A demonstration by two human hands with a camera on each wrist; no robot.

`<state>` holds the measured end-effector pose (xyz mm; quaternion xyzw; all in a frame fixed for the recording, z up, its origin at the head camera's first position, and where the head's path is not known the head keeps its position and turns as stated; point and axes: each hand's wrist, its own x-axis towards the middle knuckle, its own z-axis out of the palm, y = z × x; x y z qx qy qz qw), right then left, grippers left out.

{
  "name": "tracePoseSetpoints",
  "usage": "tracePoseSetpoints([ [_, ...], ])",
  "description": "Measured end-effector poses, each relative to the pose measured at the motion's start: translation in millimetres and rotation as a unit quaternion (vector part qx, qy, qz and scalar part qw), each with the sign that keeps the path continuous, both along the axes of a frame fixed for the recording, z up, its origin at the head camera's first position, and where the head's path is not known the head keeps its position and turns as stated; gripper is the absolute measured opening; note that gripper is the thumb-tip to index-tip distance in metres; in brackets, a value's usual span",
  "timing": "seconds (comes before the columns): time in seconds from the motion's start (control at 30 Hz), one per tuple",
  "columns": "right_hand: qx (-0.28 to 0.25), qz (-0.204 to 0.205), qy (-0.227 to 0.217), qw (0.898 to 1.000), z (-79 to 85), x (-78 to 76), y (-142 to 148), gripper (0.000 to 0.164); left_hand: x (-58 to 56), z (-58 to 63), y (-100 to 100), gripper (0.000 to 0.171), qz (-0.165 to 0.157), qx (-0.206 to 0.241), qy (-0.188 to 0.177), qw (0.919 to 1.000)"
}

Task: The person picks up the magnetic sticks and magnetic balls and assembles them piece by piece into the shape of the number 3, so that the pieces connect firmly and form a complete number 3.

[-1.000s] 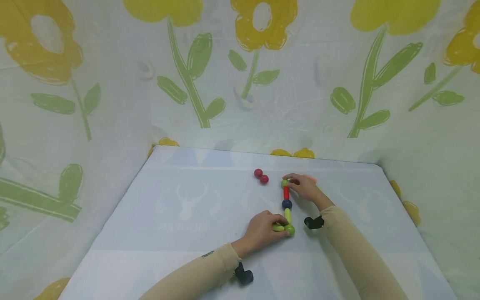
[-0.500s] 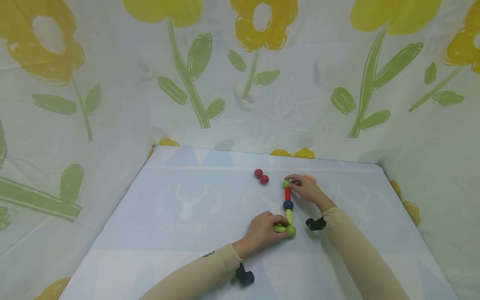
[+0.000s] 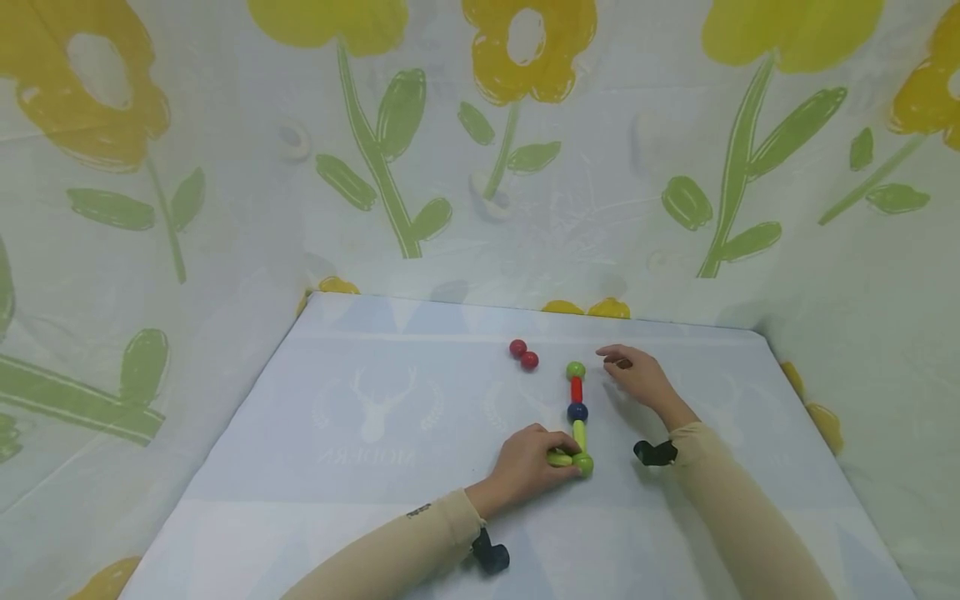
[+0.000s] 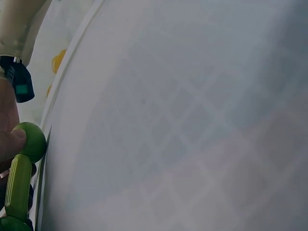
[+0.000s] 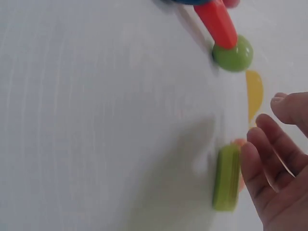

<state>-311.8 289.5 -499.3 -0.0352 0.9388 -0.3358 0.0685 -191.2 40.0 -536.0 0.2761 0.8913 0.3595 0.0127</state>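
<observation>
In the head view, my left hand point(image 3: 527, 461) pinches the lower green ball point(image 3: 582, 464) of a jointed toy chain of balls and rods. A yellow-green rod point(image 3: 559, 458) runs from that ball back under my fingers. Another yellow-green rod point(image 3: 579, 435) leads up to a blue ball point(image 3: 577, 412), then a red rod point(image 3: 576, 390) and an upper green ball point(image 3: 575, 370). In the left wrist view my thumb touches a green ball point(image 4: 32, 142) joined to a ribbed green rod point(image 4: 18, 186). My right hand point(image 3: 637, 375) holds nothing, its fingers loosely bent, right of the upper ball.
Two red balls point(image 3: 523, 354) lie left of the chain's far end. Beside my right hand lie a loose yellow-green rod point(image 5: 226, 178) and an orange piece point(image 5: 241, 163) mostly hidden behind it. The pale table point(image 3: 337, 467) meets flowered cloth walls point(image 3: 585, 217).
My right hand has let go of the upper green ball and moved right, now covering the orange piece in the head view. The left hand keeps its grip, nearly still.
</observation>
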Motion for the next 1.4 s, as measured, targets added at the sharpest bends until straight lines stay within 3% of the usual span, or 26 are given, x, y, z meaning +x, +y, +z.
tracePoseSetpoints([
  [0.3,0.016,-0.024,0.024,0.999,-2.5,10.4,34,0.032,0.0,-0.8,0,0.025,-0.006,0.008,0.004,0.9999],
  [0.5,0.028,-0.028,-0.01,0.999,-12.9,9.1,45,0.033,-1.3,-3.7,-1,0.025,-0.01,0.009,0.023,0.9996],
  [0.73,0.031,-0.037,-0.021,0.999,-21.9,7.3,42,0.031,-1.6,-3.4,0,0.026,-0.012,0.003,0.024,0.9996],
  [1.07,0.03,-0.049,-0.033,0.998,-17.5,11.8,32,0.032,-1.6,-3.4,0,0.026,-0.008,-0.003,0.023,0.9997],
  [1.4,0.036,-0.036,-0.007,0.999,-15.8,12.4,30,0.033,-2.5,-4.2,0,0.025,-0.012,0.001,0.021,0.9997],
])
